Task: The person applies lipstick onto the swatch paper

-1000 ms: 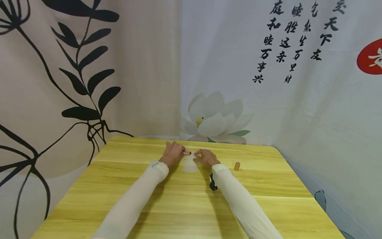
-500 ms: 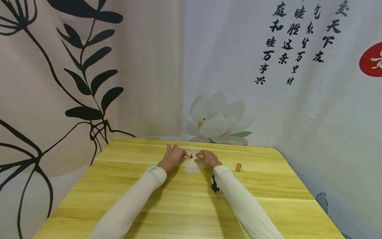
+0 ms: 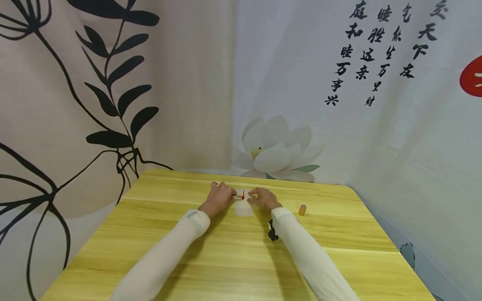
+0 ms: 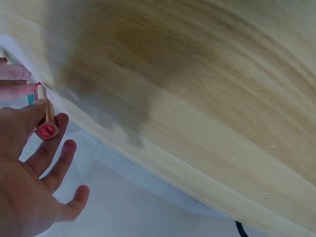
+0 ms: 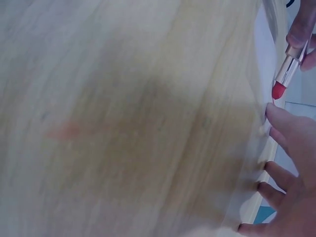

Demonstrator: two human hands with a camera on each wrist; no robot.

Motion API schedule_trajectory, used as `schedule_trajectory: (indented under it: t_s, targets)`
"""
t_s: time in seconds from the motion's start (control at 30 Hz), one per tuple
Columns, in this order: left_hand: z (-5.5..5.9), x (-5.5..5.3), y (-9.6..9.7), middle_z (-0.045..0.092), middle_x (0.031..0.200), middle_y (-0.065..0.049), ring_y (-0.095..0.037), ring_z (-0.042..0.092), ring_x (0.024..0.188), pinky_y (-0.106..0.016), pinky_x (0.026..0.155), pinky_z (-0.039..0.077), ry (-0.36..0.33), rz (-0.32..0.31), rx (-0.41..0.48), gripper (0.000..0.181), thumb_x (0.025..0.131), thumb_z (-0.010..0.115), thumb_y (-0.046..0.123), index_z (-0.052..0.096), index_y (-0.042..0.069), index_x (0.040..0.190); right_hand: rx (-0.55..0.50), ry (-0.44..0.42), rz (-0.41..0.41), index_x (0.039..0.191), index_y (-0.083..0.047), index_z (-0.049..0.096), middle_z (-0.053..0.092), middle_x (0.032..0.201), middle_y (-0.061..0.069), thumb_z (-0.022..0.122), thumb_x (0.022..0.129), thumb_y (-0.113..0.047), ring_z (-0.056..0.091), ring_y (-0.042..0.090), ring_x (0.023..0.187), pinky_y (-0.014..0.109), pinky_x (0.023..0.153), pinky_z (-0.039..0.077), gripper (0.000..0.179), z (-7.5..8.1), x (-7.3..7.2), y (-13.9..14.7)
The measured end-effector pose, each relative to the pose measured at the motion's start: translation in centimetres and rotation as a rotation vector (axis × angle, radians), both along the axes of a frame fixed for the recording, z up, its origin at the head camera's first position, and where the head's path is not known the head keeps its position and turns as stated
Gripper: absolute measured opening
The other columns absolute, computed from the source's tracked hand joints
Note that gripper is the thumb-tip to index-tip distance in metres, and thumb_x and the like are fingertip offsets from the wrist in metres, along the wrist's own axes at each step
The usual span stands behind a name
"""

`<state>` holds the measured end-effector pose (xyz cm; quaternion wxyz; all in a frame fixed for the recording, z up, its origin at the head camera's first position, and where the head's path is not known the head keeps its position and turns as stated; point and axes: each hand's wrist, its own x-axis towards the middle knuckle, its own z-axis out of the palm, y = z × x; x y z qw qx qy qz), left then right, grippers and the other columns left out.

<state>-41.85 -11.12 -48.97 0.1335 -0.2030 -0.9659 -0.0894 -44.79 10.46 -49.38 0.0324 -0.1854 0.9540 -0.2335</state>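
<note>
A printed cloth (image 3: 188,83) hung behind everything, with a dark plant (image 3: 124,100) on the left, a pale lotus (image 3: 278,144) near the middle and black writing (image 3: 376,54) on the right. In front of it stood the wood-grained table (image 3: 233,259). Two white sleeves reached over it from the near side, the left sleeve (image 3: 169,255) and the right sleeve (image 3: 308,255).

The left hand (image 3: 218,198) held the lipstick (image 5: 292,64) pinched between thumb and finger; in the left wrist view its other fingers were spread apart. The right hand (image 3: 266,199) had its fingers set wide, holding nothing, with the tips down at the right edge of the paper (image 3: 244,210). That paper lay on the far part of the table, between the hands. A black device (image 3: 273,232) sat at the right wrist.

The lipstick, with a gold case and red tip, pointed right over the far part of the paper. A small orange-brown block (image 3: 302,210) stood on the table, right of the right hand. Smallest was a thin red streak (image 3: 243,192) on the paper, running far from the lipstick's tip.
</note>
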Motion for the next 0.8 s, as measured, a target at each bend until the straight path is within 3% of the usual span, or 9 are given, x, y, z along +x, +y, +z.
schedule_trajectory:
  t_s: [0.4, 0.67, 0.8]
  targets:
    - [0.57, 0.86, 0.15, 0.079, 0.098, 0.002, -0.024, 0.061, 0.091, -0.058, 0.099, 0.035, 0.023, -0.014, -0.016, 0.009, 0.096, 0.077, 0.014, 0.084, 0.02, 0.099, 0.012, 0.001, -0.022, 0.136, -0.015, 0.07, 0.049, 0.157, 0.017, 0.069, 0.102, -0.032, 0.048, 0.042, 0.141, 0.057, 0.109, 0.044, 0.038, 0.13, -0.08, 0.36]
    - [0.41, 0.92, 0.11, 0.079, 0.098, 0.003, -0.024, 0.06, 0.089, -0.058, 0.099, 0.035, 0.015, -0.018, -0.014, 0.009, 0.096, 0.077, 0.015, 0.083, 0.019, 0.099, 0.002, 0.0, -0.019, 0.137, -0.015, 0.07, 0.048, 0.157, 0.017, 0.068, 0.103, -0.031, 0.051, 0.04, 0.139, 0.057, 0.107, 0.045, 0.038, -0.1, -0.04, 0.33]
    - [0.29, 0.88, 0.04, 0.08, 0.1, 0.002, -0.025, 0.062, 0.092, -0.059, 0.101, 0.035, 0.044, -0.004, 0.01, 0.012, 0.096, 0.077, 0.015, 0.083, 0.019, 0.105, 0.006, 0.01, -0.012, 0.137, -0.016, 0.069, 0.049, 0.157, 0.016, 0.068, 0.103, -0.033, 0.054, 0.039, 0.136, 0.057, 0.107, 0.045, 0.039, -0.52, -0.03, 0.25]
